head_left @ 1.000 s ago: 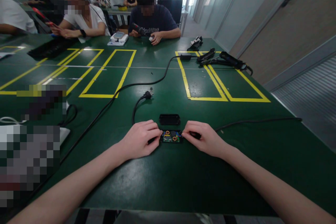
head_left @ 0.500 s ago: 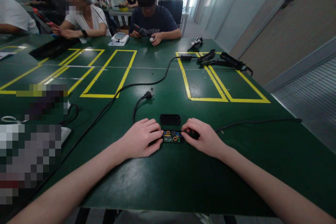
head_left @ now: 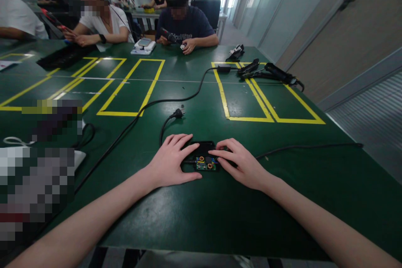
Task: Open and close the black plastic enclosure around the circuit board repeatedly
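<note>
A small circuit board (head_left: 205,164) with two copper coils lies in a black case half on the green table. My left hand (head_left: 171,161) is at its left end, fingers spread and thumb apart, with a black cord leaving the case between them. My right hand (head_left: 238,162) is at the right end. Its index finger reaches over the board's upper right corner, and its thumb is apart, near the end where another cord leaves. Just behind the board lies a black case cover (head_left: 204,146), partly hidden by my fingertips.
A black plug (head_left: 178,113) on a cord lies beyond my left hand. One long black cable (head_left: 163,100) crosses the table to a hair-iron-like tool (head_left: 276,73). Blurred items (head_left: 40,184) lie at left. Across the table, a person (head_left: 185,25) holds a tool.
My left hand has let go of the board's left end and spread its fingers. My right index finger has stretched out over the board's corner, away from the thumb.
</note>
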A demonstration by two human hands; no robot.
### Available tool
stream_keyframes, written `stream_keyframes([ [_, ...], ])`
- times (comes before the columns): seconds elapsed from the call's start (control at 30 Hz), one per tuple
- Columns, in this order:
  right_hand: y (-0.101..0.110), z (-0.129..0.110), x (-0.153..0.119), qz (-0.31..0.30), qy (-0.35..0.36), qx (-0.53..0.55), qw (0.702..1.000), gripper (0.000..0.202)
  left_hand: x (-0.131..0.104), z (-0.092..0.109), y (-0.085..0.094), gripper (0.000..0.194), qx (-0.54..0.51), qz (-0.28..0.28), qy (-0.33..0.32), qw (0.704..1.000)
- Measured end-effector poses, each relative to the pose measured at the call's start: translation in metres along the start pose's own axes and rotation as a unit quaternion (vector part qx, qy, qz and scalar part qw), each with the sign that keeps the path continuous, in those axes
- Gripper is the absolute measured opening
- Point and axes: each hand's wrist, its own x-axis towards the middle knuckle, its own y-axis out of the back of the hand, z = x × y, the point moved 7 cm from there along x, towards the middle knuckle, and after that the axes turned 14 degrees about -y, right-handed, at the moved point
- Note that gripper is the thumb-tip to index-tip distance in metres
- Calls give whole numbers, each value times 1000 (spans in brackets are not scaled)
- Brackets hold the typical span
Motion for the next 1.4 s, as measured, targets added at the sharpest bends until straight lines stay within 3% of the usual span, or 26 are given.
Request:
stream_keyframes([
  [0.13,4,-4,-1,7,23,19,1000,30,-1,1,-2,69,-24,6,-11,1000],
  [0.47,8,9,0,25,-54,88,994,27,-3,2,-2,78,-47,27,-21,998],
  [1.4,14,10,-1,36,-50,127,990,24,-6,5,3,74,-97,63,-55,992],
])
